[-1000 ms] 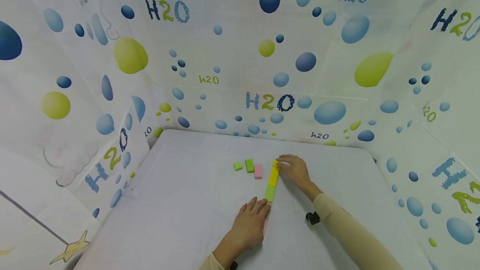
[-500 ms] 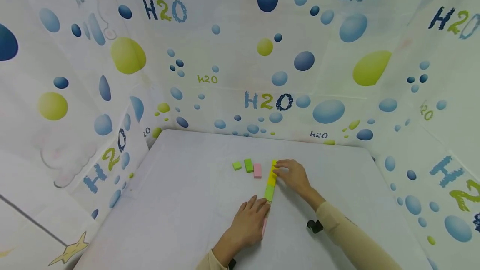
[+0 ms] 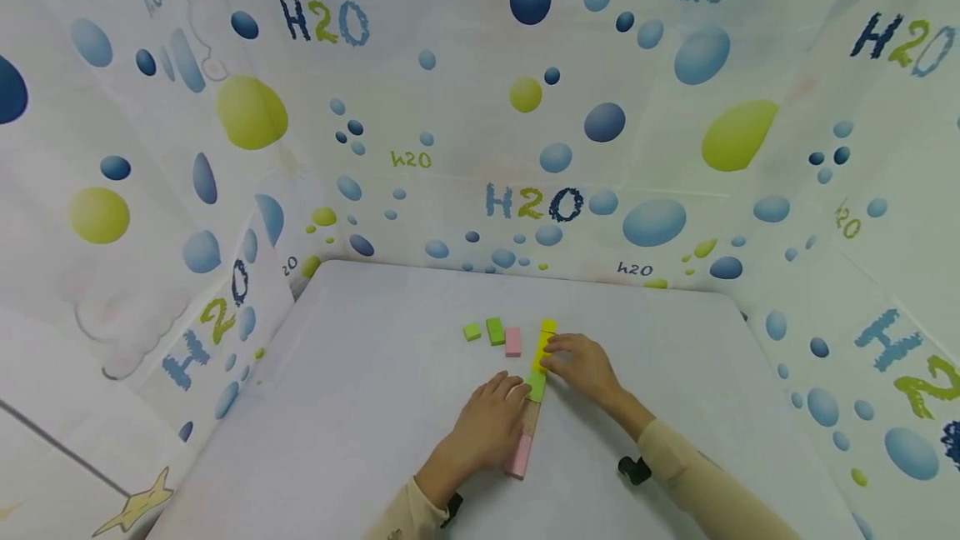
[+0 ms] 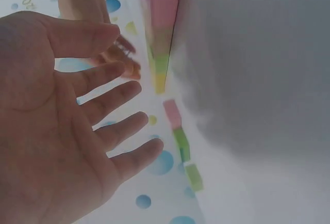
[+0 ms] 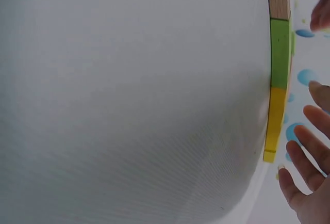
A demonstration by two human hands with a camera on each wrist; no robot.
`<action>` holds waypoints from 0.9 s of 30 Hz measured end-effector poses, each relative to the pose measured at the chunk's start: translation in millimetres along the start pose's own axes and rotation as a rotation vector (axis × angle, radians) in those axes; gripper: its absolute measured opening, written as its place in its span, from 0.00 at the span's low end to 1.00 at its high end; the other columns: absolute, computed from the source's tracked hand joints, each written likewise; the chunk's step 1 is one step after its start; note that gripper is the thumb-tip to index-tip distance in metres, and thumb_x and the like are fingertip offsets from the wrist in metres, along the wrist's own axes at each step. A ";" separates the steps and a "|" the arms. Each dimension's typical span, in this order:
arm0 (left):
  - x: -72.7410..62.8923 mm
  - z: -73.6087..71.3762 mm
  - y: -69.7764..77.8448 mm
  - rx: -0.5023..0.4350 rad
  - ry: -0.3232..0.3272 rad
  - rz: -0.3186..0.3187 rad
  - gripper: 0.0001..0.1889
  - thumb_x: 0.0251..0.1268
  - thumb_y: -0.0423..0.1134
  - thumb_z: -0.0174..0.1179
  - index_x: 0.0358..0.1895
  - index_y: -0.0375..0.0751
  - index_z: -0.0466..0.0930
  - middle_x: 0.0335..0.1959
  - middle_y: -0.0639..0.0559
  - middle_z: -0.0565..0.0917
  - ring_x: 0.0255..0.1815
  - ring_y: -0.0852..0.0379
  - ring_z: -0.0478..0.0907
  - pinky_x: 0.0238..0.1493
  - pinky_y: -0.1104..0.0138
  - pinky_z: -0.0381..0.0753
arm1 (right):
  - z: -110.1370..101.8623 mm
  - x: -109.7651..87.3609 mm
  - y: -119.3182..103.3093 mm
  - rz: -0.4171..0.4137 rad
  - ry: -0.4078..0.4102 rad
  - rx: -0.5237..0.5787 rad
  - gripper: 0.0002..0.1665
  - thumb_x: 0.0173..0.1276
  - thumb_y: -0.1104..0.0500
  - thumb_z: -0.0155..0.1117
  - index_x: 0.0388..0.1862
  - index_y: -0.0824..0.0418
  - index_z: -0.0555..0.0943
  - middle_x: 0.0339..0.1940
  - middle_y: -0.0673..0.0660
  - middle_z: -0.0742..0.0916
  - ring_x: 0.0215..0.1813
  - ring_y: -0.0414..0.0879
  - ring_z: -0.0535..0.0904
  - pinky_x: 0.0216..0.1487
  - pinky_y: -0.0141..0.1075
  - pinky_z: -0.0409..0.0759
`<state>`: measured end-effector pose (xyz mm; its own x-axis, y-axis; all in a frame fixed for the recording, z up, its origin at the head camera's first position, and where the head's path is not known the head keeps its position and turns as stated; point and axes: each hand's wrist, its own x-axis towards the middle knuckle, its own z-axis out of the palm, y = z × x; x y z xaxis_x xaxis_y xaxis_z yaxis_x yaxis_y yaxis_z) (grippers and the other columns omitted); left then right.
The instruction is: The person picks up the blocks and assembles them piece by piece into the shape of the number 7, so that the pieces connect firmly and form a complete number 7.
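Observation:
A straight row of blocks runs away from the person: a pink block (image 3: pixel 519 457), a plain wooden block (image 3: pixel 532 417), a light green block (image 3: pixel 536 387), a long yellow block (image 3: pixel 540 354) and a small yellow block (image 3: pixel 549 326) at the far end. My left hand (image 3: pixel 486 425) is over the row's left side, fingers spread, holding nothing in the left wrist view. Beside the long yellow block is my right hand (image 3: pixel 587 372), its fingers loosely extended; whether the fingertips touch it I cannot tell. The right wrist view shows the wooden, green and yellow blocks end to end.
Left of the row's far end lie a loose light green block (image 3: pixel 472 332), a darker green block (image 3: pixel 495 331) and a pink block (image 3: pixel 512 342). The white table (image 3: pixel 360 390) meets a bubble-printed backdrop (image 3: pixel 450 107) at its back and sides.
My right hand has slid from the small yellow block toward me along the row. My left hand has come off the near blocks, uncovering the wooden and pink ones.

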<state>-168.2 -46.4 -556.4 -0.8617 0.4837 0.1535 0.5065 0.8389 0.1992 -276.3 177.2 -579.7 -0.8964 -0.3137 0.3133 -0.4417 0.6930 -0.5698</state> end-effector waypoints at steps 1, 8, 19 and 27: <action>2.1 -1.5 -2.7 0.003 0.003 -0.013 0.24 0.73 0.41 0.60 0.70 0.43 0.75 0.69 0.47 0.77 0.75 0.44 0.70 0.71 0.49 0.74 | 1.0 -2.0 -0.3 -0.005 -0.004 -0.001 0.17 0.62 0.50 0.81 0.47 0.56 0.91 0.57 0.55 0.89 0.63 0.55 0.83 0.68 0.55 0.77; 15.0 -5.2 -22.2 -0.023 0.067 -0.058 0.23 0.71 0.41 0.64 0.67 0.41 0.77 0.67 0.44 0.78 0.73 0.43 0.71 0.66 0.48 0.78 | 5.2 -13.4 -3.6 -0.053 -0.025 -0.021 0.20 0.59 0.51 0.83 0.48 0.57 0.91 0.57 0.56 0.89 0.62 0.55 0.83 0.66 0.55 0.78; 42.0 -1.7 -43.8 -0.049 0.137 -0.115 0.23 0.71 0.41 0.65 0.65 0.37 0.78 0.64 0.40 0.79 0.67 0.41 0.75 0.58 0.48 0.83 | 4.2 -30.3 -13.2 -0.046 -0.115 -0.025 0.27 0.54 0.42 0.84 0.49 0.53 0.91 0.60 0.51 0.88 0.65 0.52 0.82 0.67 0.52 0.79; 67.7 3.9 -52.5 -0.026 0.133 -0.156 0.22 0.72 0.43 0.64 0.65 0.39 0.78 0.64 0.42 0.79 0.66 0.41 0.76 0.60 0.46 0.81 | 5.4 -39.3 -19.8 -0.075 -0.157 -0.032 0.29 0.53 0.41 0.84 0.50 0.54 0.90 0.63 0.53 0.86 0.67 0.53 0.80 0.67 0.52 0.78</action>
<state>-253.2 -56.7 -560.2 -0.9188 0.3097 0.2448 0.3692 0.8936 0.2554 -232.5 172.3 -584.8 -0.8572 -0.4610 0.2296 -0.5079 0.6833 -0.5246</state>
